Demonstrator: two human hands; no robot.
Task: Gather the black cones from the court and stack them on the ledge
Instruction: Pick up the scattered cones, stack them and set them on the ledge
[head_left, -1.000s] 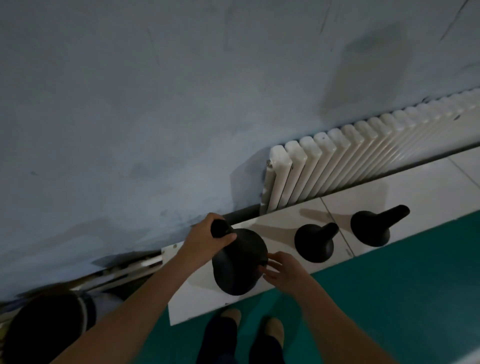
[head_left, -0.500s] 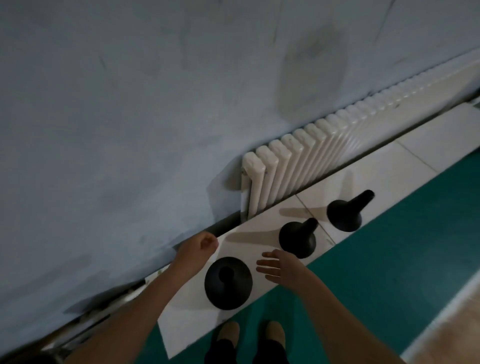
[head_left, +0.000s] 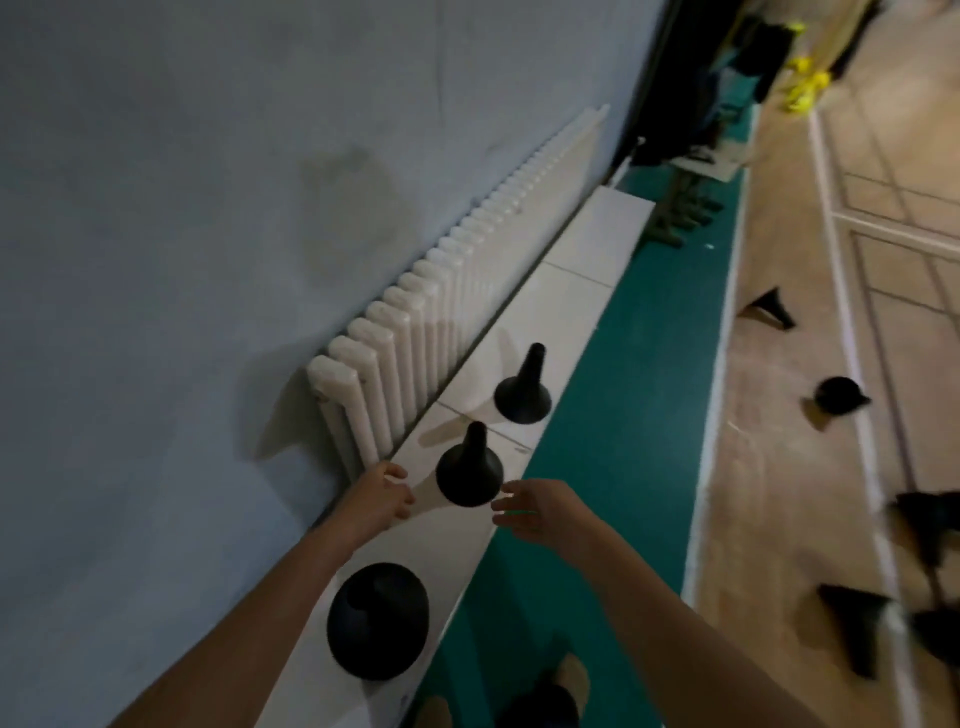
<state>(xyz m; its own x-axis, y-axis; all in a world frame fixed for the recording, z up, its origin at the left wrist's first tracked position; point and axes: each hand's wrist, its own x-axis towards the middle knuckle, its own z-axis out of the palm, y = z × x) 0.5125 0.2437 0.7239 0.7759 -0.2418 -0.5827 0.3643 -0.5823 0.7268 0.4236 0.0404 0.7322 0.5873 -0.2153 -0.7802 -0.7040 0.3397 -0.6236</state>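
Two hands: left hand (head_left: 382, 496), right hand (head_left: 530, 512), both loose, empty.
Middle cone (head_left: 469, 467): upright on the ledge (head_left: 571, 306), between them, slightly farther.
Nearer hand: neither clearly.

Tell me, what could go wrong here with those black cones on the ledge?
1. The middle cone stands close to the front edge of the ledge, between the left hand and right hand; a clumsy nudge might tip it onto the green floor.
2. The scattered cones lie about the court, so stepping back could mean tripping.
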